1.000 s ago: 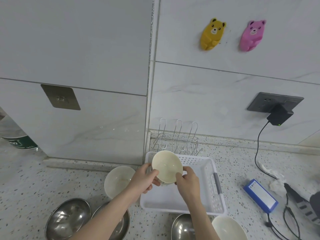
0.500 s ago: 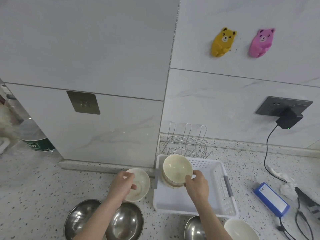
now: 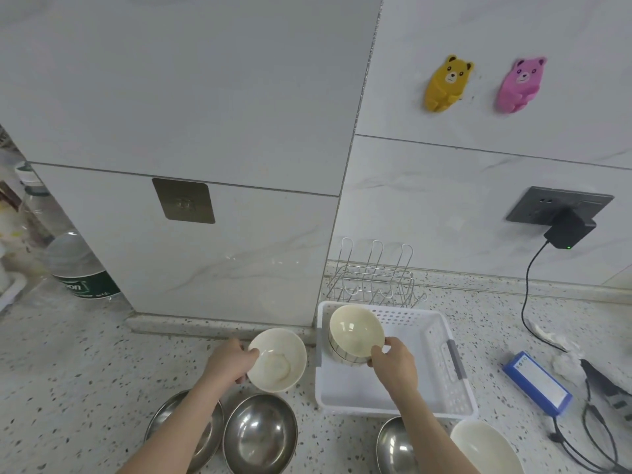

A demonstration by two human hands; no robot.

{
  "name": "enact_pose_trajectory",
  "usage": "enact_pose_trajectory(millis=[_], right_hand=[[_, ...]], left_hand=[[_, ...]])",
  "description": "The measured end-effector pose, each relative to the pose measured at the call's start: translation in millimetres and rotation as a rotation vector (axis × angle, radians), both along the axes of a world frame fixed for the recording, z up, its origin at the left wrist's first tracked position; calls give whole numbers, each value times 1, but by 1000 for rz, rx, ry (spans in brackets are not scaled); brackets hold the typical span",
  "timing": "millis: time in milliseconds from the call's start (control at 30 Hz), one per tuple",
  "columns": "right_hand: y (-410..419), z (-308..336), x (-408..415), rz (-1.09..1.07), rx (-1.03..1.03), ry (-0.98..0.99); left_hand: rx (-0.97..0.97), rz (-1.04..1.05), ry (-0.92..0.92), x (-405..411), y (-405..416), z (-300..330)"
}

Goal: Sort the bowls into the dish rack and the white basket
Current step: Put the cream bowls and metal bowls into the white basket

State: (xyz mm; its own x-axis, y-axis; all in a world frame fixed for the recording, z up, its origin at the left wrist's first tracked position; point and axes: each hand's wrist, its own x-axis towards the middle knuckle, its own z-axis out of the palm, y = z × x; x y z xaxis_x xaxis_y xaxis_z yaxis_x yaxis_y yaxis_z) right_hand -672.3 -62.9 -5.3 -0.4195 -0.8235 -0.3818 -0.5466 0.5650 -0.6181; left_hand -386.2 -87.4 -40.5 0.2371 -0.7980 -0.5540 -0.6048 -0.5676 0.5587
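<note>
My right hand [image 3: 393, 366] holds a cream bowl [image 3: 354, 331] by its rim, tilted, at the far left corner inside the white basket [image 3: 441, 378]. To the basket's left, my left hand [image 3: 229, 364] grips the rim of a second cream bowl [image 3: 278, 360] on the counter. The wire dish rack [image 3: 372, 278] stands bare behind the basket, against the wall. Two steel bowls [image 3: 260, 432] sit near the front under my left arm. Another steel bowl [image 3: 393, 446] and a cream bowl [image 3: 485, 449] lie in front of the basket.
A white pillar juts out at the left, its base just behind the left bowl. A blue box [image 3: 537, 383], crumpled tissue, and black cables [image 3: 581, 439] lie to the right. A charger is plugged into the wall socket [image 3: 564, 213]. A water bottle [image 3: 82, 268] stands far left.
My left hand let go of the bowl in the basket and moved left to grip the cream bowl on the counter. My right hand kept the first bowl in the basket.
</note>
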Motion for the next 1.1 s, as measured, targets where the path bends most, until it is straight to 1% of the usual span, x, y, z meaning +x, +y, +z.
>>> enact_pose_trajectory(millis=[100,267,400,533,667,800,933,1000,1100], right_hand=[[10,3,-1,-4,-15,-43],[40,11,-7,-100,-59,-83],[74,14,-9,-159,-129,-118],[100,14,-15,-254,-203,-147],[124,14,-29,-351,-275,-155],[151,6,-46,-549,-325,-256],[175,-1,-64,-735,-282,-381],[186,-3,-71,-772,-213,-458],[198,-8,-79,-769,-69,-586]], left_hand=[[80,-45,52,-1,0,-6],[40,-64,86,-1,1,-12],[32,-24,161,-2,4,-8],[-26,38,212,-6,15,3],[-32,105,331,-5,24,16],[-18,183,451,-4,35,31],[7,213,527,-7,48,42],[23,217,576,-11,56,47],[52,223,670,-23,67,50]])
